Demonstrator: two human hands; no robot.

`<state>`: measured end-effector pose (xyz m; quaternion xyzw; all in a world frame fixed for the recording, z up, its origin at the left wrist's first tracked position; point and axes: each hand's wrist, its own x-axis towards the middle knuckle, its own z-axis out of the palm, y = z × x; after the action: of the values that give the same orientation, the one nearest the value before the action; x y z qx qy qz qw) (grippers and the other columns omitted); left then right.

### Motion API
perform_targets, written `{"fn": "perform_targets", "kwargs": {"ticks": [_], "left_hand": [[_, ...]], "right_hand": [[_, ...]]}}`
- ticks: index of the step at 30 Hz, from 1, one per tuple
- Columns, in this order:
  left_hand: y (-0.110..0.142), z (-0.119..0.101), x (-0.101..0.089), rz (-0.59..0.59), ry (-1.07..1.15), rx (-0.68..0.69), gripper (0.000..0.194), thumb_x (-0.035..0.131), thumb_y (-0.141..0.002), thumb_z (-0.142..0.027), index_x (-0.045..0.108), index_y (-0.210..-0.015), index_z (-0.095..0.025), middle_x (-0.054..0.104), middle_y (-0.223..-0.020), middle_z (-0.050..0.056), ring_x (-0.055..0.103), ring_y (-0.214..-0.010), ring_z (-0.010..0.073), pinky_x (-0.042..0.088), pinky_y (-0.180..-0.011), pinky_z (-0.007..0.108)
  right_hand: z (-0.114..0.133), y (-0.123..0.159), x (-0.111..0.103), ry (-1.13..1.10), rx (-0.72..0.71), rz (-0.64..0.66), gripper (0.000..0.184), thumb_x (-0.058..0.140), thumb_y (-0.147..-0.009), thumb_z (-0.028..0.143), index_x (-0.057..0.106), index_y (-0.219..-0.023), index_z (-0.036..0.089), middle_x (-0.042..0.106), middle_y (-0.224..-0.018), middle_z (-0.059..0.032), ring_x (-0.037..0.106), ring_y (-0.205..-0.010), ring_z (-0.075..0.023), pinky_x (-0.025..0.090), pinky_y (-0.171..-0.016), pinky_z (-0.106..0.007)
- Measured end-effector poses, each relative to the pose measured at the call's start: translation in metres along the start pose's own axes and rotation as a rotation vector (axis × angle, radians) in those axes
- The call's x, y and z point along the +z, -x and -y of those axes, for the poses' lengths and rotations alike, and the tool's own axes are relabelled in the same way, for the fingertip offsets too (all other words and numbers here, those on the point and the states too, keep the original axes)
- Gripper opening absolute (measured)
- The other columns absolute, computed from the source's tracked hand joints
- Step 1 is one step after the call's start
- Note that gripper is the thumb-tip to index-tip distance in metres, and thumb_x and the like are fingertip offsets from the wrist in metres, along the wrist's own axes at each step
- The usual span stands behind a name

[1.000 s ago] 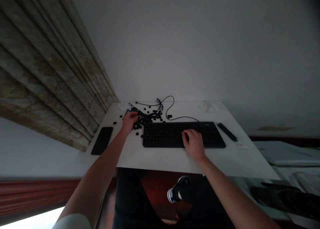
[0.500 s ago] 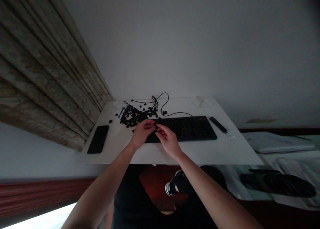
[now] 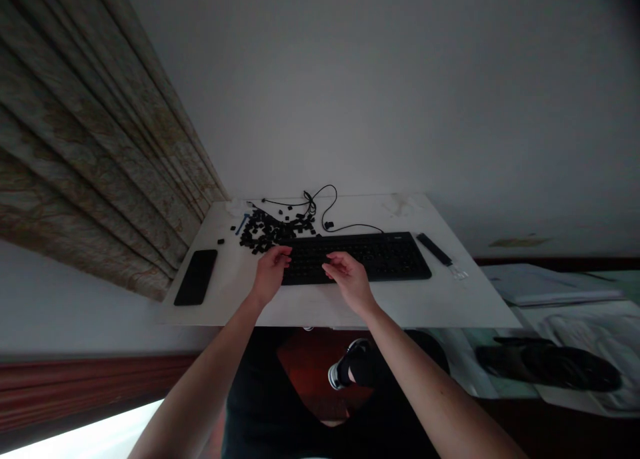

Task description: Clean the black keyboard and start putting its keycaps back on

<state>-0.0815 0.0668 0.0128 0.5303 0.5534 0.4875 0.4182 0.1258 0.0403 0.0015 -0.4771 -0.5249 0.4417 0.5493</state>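
Note:
A black keyboard (image 3: 395,259) lies on the white table, its key area too dark to read in detail. My left hand (image 3: 270,272) is at its left end, fingers loosely curved, thumb and index finger apart, with nothing visible between them. Over the middle of the keyboard, my right hand (image 3: 350,279) has thumb and index finger brought close in a pinch. A small dark bit shows at those fingertips, hard to tell from the keyboard behind it. Loose black keycaps (image 3: 270,229) are heaped behind my left hand, several of them scattered apart.
A black phone (image 3: 196,277) lies at the table's left. Beside the heap is a blue tool (image 3: 242,224). A thin black cable (image 3: 336,199) curls behind the keyboard. On the right lies a dark-handled tool (image 3: 434,249) with a clear end. A curtain (image 3: 100,132) hangs at left.
My hands were together over the keyboard's left part, fingertips meeting at a small dark piece. They have parted: the left moved left, the right moved right.

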Motion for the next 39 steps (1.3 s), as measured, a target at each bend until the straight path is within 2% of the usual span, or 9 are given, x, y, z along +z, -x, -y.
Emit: {"fn": "perform_targets", "kwargs": {"ticks": [3,8,12,15,21,27,32,36,39], "left_hand": [[-0.003,0.021,-0.017,-0.059,-0.13,0.041,0.026,0.052,-0.081,-0.011,0.07,-0.097,-0.02,0.07,-0.098,0.006,0.066,-0.085,0.0176,0.055,-0.081,0.035],[-0.003,0.039,-0.029,-0.04,-0.226,0.101,0.029,0.049,-0.082,-0.007,0.071,-0.095,-0.02,0.07,-0.094,0.004,0.066,-0.086,0.0181,0.053,-0.088,0.037],[-0.008,0.041,-0.029,-0.018,-0.305,0.17,0.031,0.048,-0.082,-0.006,0.071,-0.098,-0.021,0.068,-0.1,0.005,0.065,-0.095,0.0186,0.052,-0.093,0.037],[-0.014,0.041,-0.029,0.004,-0.396,0.23,0.032,0.048,-0.082,-0.005,0.071,-0.099,-0.02,0.066,-0.103,0.006,0.064,-0.098,0.0195,0.051,-0.094,0.037],[-0.037,0.041,-0.034,0.04,-0.52,0.344,0.036,0.046,-0.08,-0.004,0.07,-0.101,-0.02,0.064,-0.107,0.007,0.061,-0.105,0.0211,0.047,-0.104,0.04],[-0.054,0.04,-0.041,0.031,-0.553,0.359,0.037,0.047,-0.078,-0.002,0.07,-0.101,-0.02,0.063,-0.11,0.008,0.06,-0.11,0.0235,0.045,-0.107,0.043],[-0.032,0.039,-0.025,-0.053,-0.541,0.384,0.034,0.045,-0.082,-0.004,0.068,-0.1,-0.022,0.061,-0.113,0.008,0.059,-0.113,0.0234,0.046,-0.106,0.044],[-0.009,0.039,-0.006,-0.05,-0.521,0.393,0.027,0.048,-0.087,-0.008,0.067,-0.101,-0.022,0.06,-0.115,0.008,0.058,-0.114,0.0233,0.046,-0.106,0.043],[-0.001,0.039,-0.001,-0.029,-0.531,0.396,0.024,0.052,-0.088,-0.011,0.067,-0.103,-0.023,0.06,-0.117,0.008,0.057,-0.115,0.0237,0.045,-0.107,0.043]], "right_hand": [[-0.011,-0.007,-0.021,0.131,-0.063,-0.053,0.036,0.071,-0.08,0.053,0.065,-0.096,0.022,0.07,-0.084,-0.0056,0.066,-0.071,-0.0196,0.056,-0.065,-0.034],[-0.027,-0.017,-0.053,0.466,-0.17,-0.162,0.035,0.061,-0.089,0.052,0.067,-0.101,0.02,0.071,-0.09,-0.0092,0.066,-0.077,-0.0225,0.055,-0.073,-0.038],[-0.035,-0.016,-0.062,0.7,-0.317,-0.219,0.033,0.053,-0.095,0.047,0.067,-0.107,0.02,0.07,-0.095,-0.0104,0.064,-0.085,-0.0247,0.052,-0.08,-0.042],[-0.037,-0.014,-0.063,0.782,-0.408,-0.236,0.031,0.05,-0.098,0.043,0.068,-0.109,0.02,0.069,-0.098,-0.0114,0.062,-0.095,-0.0268,0.051,-0.086,-0.044],[-0.037,-0.015,-0.064,0.811,-0.438,-0.228,0.027,0.051,-0.097,0.038,0.068,-0.108,0.021,0.068,-0.099,-0.0113,0.06,-0.095,-0.0278,0.05,-0.086,-0.045],[-0.038,-0.015,-0.065,0.789,-0.425,-0.248,0.023,0.054,-0.096,0.038,0.068,-0.104,0.021,0.068,-0.096,-0.0105,0.06,-0.094,-0.0277,0.049,-0.086,-0.046],[-0.038,-0.014,-0.065,0.762,-0.408,-0.281,0.02,0.056,-0.094,0.037,0.066,-0.098,0.021,0.068,-0.094,-0.0099,0.061,-0.092,-0.0269,0.05,-0.084,-0.044],[-0.04,-0.014,-0.065,0.727,-0.409,-0.298,0.019,0.056,-0.094,0.036,0.065,-0.087,0.021,0.07,-0.091,-0.0099,0.062,-0.089,-0.0256,0.051,-0.082,-0.042],[-0.04,-0.014,-0.066,0.718,-0.364,-0.317,0.023,0.056,-0.094,0.039,0.069,-0.092,0.02,0.071,-0.091,-0.0103,0.063,-0.082,-0.0247,0.052,-0.078,-0.042]]}}
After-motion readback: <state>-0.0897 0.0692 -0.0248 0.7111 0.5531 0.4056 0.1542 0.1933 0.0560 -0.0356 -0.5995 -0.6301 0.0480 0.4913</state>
